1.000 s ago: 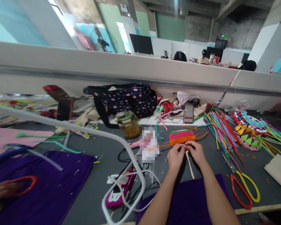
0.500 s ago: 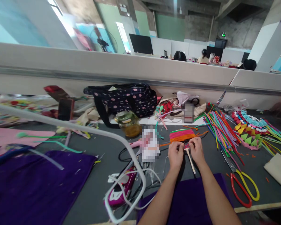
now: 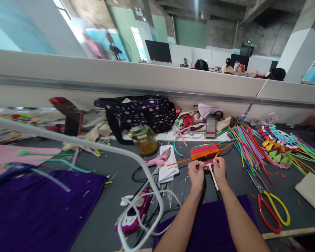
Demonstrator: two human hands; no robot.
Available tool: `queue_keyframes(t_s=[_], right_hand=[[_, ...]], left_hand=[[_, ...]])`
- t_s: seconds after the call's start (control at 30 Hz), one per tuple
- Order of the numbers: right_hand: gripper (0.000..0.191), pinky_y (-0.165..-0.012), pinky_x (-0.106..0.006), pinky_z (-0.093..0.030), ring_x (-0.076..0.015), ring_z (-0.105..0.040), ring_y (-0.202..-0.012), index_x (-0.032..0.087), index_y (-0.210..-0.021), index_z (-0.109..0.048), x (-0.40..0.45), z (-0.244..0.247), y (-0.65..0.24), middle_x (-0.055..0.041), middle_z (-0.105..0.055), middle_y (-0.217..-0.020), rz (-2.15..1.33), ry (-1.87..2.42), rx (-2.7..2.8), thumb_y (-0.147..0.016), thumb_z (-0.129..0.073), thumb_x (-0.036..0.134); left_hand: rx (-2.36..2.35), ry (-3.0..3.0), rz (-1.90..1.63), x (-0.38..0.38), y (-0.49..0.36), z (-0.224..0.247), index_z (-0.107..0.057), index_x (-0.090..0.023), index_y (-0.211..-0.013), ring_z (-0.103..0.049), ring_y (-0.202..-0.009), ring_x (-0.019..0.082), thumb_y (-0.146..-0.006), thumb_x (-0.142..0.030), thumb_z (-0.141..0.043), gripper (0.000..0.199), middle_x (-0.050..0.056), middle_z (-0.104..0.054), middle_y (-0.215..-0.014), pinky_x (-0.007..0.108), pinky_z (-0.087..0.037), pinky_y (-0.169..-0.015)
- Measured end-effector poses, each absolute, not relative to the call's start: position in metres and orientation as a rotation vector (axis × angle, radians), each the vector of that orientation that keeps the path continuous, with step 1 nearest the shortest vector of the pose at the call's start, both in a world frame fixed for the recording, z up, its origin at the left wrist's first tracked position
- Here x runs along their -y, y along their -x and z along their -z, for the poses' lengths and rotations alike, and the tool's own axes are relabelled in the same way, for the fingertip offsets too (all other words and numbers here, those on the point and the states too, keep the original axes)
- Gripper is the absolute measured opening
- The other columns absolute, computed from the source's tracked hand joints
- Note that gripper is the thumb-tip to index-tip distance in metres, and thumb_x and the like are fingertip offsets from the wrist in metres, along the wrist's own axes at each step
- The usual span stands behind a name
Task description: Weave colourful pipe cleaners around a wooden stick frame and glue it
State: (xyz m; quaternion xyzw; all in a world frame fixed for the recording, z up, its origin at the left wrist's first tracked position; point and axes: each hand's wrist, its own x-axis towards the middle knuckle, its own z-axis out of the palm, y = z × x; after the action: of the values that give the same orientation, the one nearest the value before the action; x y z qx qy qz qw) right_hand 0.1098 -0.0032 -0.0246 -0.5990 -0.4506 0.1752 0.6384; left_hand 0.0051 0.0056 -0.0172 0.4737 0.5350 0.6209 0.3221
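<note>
My left hand (image 3: pixel 196 174) is closed in a pinch on one end of a short dark-pink strip (image 3: pixel 207 163), seemingly pipe cleaner. My right hand (image 3: pixel 219 171) pinches the other end, fingertips together. A cream fuzzy pipe cleaner (image 3: pixel 214 179) slants down from that spot, beside my right fingers and toward me; its upper end is partly hidden. Just beyond my fingertips lies a flat bundle of pink and orange pipe cleaners (image 3: pixel 204 152), with loose orange ends sticking out at both sides. A purple cloth (image 3: pixel 210 224) lies beneath my forearms.
At right are loose coloured pipe cleaners (image 3: pixel 248 147) and large scissors (image 3: pixel 273 206) with red and yellow handles. Left of my hands lie white papers (image 3: pixel 168 171), a magenta glue gun (image 3: pixel 136 213) and a lidded jar (image 3: pixel 144 140). A white curved lamp arm (image 3: pixel 115 148) crosses the left foreground.
My fingers have shifted slightly. The cream pipe cleaner's top has moved a little right, toward my right hand, and more of the pink strip shows between my hands.
</note>
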Motion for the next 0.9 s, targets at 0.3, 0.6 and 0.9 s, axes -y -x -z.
queue_keyframes(t_s=[0.3, 0.6, 0.9], right_hand=[[0.020, -0.070, -0.028, -0.045, -0.0171, -0.059, -0.074, 0.020, -0.082, -0.055, 0.003, 0.022, -0.107, -0.0025, -0.063, -0.080, -0.472, 1.277, 0.932, -0.085, -0.045, 0.037], [0.015, -0.061, -0.025, -0.045, -0.0131, -0.056, -0.064, 0.019, -0.084, -0.055, 0.022, -0.017, -0.104, -0.0052, -0.064, -0.091, -0.572, 1.104, 0.926, -0.085, -0.052, 0.034], [0.031, -0.044, -0.015, -0.036, -0.0065, -0.048, -0.047, 0.020, -0.096, -0.053, 0.023, -0.031, -0.105, 0.0047, -0.060, -0.064, -0.977, 0.911, 0.572, -0.073, -0.069, 0.034]], left_hand=[[-1.307, -1.354, -1.635, 0.002, -0.008, 0.000, -0.065, -0.019, -0.061, -0.056, -0.078, 0.019, -0.072, -0.031, -0.064, 0.016, 0.003, -0.056, -0.075, 0.033, -0.047, -0.076], [-0.958, -1.306, -1.836, 0.012, -0.007, -0.027, -0.061, -0.017, -0.067, -0.060, -0.086, 0.015, -0.076, -0.028, -0.066, 0.015, 0.003, -0.047, -0.094, 0.040, -0.054, -0.086], [-0.954, -1.598, -1.874, 0.019, 0.000, -0.035, -0.060, -0.017, -0.070, -0.062, -0.090, 0.016, -0.080, -0.018, -0.061, 0.010, 0.003, -0.048, -0.095, 0.043, -0.053, -0.090]])
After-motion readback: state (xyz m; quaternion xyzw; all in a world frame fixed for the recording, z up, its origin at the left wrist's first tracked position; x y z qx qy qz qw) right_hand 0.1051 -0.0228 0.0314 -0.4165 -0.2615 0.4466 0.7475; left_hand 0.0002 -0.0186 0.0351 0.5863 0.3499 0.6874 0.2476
